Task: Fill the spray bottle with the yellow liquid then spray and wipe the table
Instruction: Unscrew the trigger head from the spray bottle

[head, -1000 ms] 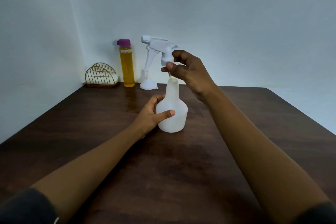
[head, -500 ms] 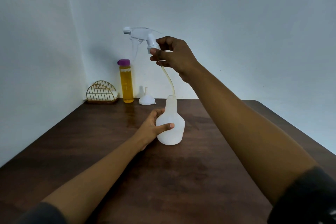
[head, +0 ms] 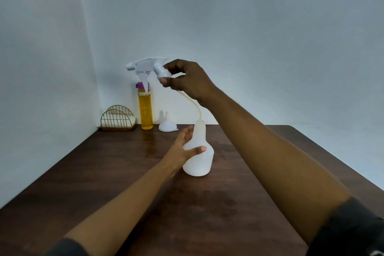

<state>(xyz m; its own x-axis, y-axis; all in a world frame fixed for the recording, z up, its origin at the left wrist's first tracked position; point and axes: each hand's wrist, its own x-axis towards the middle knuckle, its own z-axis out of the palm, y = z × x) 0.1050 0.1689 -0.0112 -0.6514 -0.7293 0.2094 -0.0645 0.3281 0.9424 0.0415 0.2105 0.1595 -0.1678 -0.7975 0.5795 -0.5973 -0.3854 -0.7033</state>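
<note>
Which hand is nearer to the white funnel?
Left. The left hand holds the spray bottle close in front of the funnel; the right hand is raised high above it, holding the spray head.

White translucent spray bottle (head: pixel 199 158), upright and uncapped at mid-table. Its white trigger head (head: pixel 145 66) is raised above and left of the neck, nozzle pointing left; the curved dip tube (head: pixel 192 103) ends inside the neck. Purple-capped bottle of yellow liquid (head: pixel 145 110) stands upright, far left.
</note>
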